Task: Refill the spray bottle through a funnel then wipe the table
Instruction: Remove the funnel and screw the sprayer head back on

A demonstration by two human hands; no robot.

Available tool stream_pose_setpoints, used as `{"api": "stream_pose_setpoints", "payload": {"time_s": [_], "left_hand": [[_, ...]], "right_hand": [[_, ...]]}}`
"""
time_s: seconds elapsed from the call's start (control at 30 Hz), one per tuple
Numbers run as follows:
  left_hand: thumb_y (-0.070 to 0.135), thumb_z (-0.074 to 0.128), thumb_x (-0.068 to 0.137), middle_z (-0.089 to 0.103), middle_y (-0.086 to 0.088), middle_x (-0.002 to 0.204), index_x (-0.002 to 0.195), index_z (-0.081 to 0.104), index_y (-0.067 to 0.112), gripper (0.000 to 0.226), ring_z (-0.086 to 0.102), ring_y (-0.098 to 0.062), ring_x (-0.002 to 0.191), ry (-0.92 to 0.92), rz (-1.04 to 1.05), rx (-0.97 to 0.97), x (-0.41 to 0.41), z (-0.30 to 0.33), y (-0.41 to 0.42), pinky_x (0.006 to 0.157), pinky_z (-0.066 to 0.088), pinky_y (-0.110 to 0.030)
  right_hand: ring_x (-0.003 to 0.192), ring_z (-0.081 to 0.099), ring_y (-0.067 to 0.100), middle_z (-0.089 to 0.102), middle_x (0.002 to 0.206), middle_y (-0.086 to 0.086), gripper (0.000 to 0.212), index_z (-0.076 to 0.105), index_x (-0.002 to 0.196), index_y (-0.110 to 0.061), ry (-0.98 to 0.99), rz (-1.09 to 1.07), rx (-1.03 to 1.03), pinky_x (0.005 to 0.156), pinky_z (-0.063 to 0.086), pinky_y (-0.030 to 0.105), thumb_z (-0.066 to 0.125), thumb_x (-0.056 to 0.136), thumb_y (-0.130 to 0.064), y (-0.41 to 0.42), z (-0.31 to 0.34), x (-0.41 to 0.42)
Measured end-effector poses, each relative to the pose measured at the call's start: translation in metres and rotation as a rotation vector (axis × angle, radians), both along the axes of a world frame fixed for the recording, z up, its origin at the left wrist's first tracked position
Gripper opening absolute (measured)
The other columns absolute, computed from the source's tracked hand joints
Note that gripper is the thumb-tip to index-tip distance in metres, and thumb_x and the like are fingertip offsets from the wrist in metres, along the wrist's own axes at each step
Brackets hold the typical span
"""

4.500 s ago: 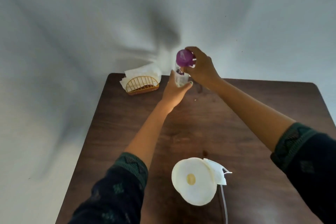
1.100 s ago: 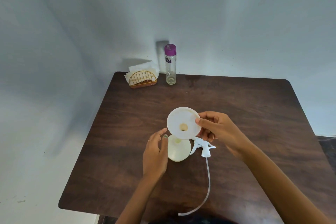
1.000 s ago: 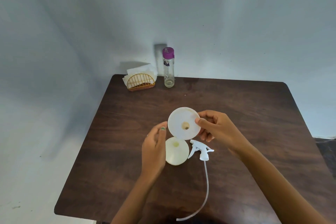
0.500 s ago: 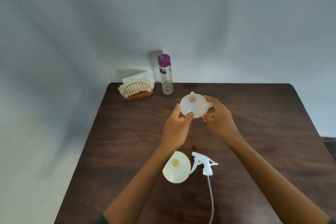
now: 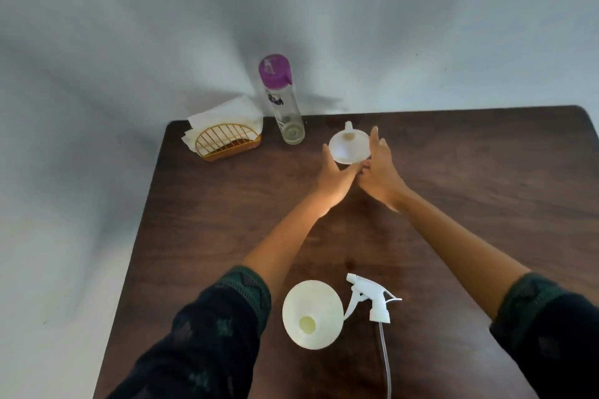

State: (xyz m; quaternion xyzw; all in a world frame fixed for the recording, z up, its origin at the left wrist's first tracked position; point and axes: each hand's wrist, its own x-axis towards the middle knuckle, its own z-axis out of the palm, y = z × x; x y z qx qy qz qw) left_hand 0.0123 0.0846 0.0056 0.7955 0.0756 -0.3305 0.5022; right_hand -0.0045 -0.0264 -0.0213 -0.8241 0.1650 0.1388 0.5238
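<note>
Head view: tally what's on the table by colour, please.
White or cream: 4 - funnel, spray bottle, trigger sprayer, napkins
Purple-capped: 1 - clear bottle
Gold: 1 - napkin holder
Total: 6

Soft, dim daylight fills the scene, with no hard glare. The wall (image 5: pixel 324 10) is mottled with broad grey patches that radiate from the bottle (image 5: pixel 282 100), darkest just behind it and paler towards the frame's edges. A faint shadow falls right of the bottle, along the wall's foot. The table (image 5: pixel 486 188) is dark with a dull sheen on its grain right of the bottle. The left hand (image 5: pixel 334 180) shows a warm, bright patch at the wrist. Wide-angle distortion bows the table's edges; the sleeves (image 5: pixel 210 334) nearest the camera look soft and smeared, and detail everywhere is slightly blurred.
</note>
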Motion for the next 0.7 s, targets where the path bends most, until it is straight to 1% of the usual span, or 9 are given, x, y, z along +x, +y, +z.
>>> {"api": "stream_pose_setpoints", "payload": {"time_s": [0.07, 0.13, 0.23, 0.33, 0.37, 0.47, 0.57, 0.63, 0.7], "left_hand": [[0.046, 0.056, 0.091, 0.008, -0.007, 0.163, 0.153, -0.014, 0.026, 0.096, 0.016, -0.031, 0.148, -0.008, 0.001, 0.033, 0.008, -0.012, -0.004, 0.119, 0.019, -0.047], [0.051, 0.056, 0.089, 0.006, -0.007, 0.164, 0.152, -0.015, 0.027, 0.098, 0.008, -0.033, 0.149, -0.014, -0.002, 0.073, 0.016, -0.021, -0.007, 0.12, 0.011, -0.053], [0.046, 0.052, 0.094, 0.001, -0.005, 0.164, 0.152, -0.015, 0.024, 0.091, -0.004, -0.031, 0.15, -0.06, -0.007, 0.109, 0.027, -0.029, -0.012, 0.12, -0.003, -0.05], [0.042, 0.05, 0.096, -0.001, -0.004, 0.164, 0.152, -0.016, 0.022, 0.089, -0.004, -0.029, 0.15, -0.116, -0.013, 0.113, 0.037, -0.036, -0.017, 0.119, -0.008, -0.046], [0.041, 0.05, 0.096, -0.001, -0.004, 0.164, 0.152, -0.016, 0.022, 0.089, -0.004, -0.028, 0.15, -0.119, -0.01, 0.111, 0.039, -0.037, -0.018, 0.119, -0.009, -0.045], [0.042, 0.05, 0.096, -0.003, -0.001, 0.164, 0.151, -0.018, 0.021, 0.091, -0.008, -0.029, 0.15, -0.085, 0.017, 0.099, 0.043, -0.035, -0.02, 0.12, -0.008, -0.046], [0.041, 0.051, 0.095, -0.001, 0.0, 0.164, 0.151, -0.019, 0.021, 0.092, -0.007, -0.029, 0.15, -0.085, 0.033, 0.084, 0.043, -0.033, -0.019, 0.121, -0.005, -0.048], [0.04, 0.052, 0.094, 0.003, -0.002, 0.164, 0.151, -0.019, 0.022, 0.092, -0.001, -0.029, 0.15, -0.089, 0.038, 0.072, 0.042, -0.034, -0.016, 0.121, 0.001, -0.049], [0.039, 0.053, 0.094, 0.007, -0.004, 0.164, 0.151, -0.019, 0.024, 0.094, 0.008, -0.028, 0.15, -0.086, 0.049, 0.049, 0.041, -0.032, -0.012, 0.121, 0.012, -0.049]], "right_hand": [[0.145, 0.014, 0.033, -0.016, 0.156, 0.012, 0.101, -0.017, 0.147, -0.028, -0.005, 0.008, 0.007, 0.115, 0.026, 0.048, 0.053, 0.083, 0.006, -0.001, -0.008, 0.008], [0.143, 0.018, 0.032, -0.003, 0.156, 0.013, 0.099, -0.011, 0.149, -0.028, -0.024, -0.001, 0.016, 0.114, 0.028, 0.047, 0.053, 0.082, 0.006, -0.002, -0.013, 0.016], [0.141, 0.021, 0.028, 0.009, 0.154, 0.012, 0.095, -0.006, 0.15, -0.028, -0.023, -0.043, 0.0, 0.114, 0.028, 0.041, 0.052, 0.083, 0.005, -0.003, -0.015, 0.028], [0.142, 0.014, 0.031, 0.014, 0.154, 0.012, 0.092, -0.008, 0.149, -0.032, -0.002, -0.058, -0.054, 0.114, 0.023, 0.049, 0.051, 0.085, -0.002, -0.005, -0.016, 0.037], [0.141, 0.016, 0.032, 0.015, 0.154, 0.011, 0.09, -0.008, 0.148, -0.034, 0.011, -0.057, -0.068, 0.114, 0.023, 0.051, 0.049, 0.086, -0.004, -0.005, -0.016, 0.039], [0.13, 0.031, 0.035, 0.023, 0.152, 0.008, 0.089, -0.003, 0.147, -0.042, 0.0, -0.04, -0.1, 0.109, 0.029, 0.053, 0.046, 0.084, -0.004, -0.004, -0.013, 0.043], [0.126, 0.035, 0.035, 0.024, 0.151, 0.007, 0.095, -0.005, 0.145, -0.046, -0.016, -0.029, -0.101, 0.106, 0.034, 0.053, 0.048, 0.081, -0.001, -0.003, -0.013, 0.044], [0.128, 0.035, 0.034, 0.025, 0.15, 0.006, 0.103, -0.007, 0.144, -0.049, -0.039, -0.061, -0.049, 0.105, 0.037, 0.054, 0.053, 0.077, 0.001, -0.004, -0.014, 0.042], [0.129, 0.037, 0.031, 0.024, 0.148, 0.007, 0.107, -0.007, 0.144, -0.049, -0.061, -0.103, 0.023, 0.105, 0.04, 0.05, 0.053, 0.074, 0.006, -0.007, -0.014, 0.039]]}}
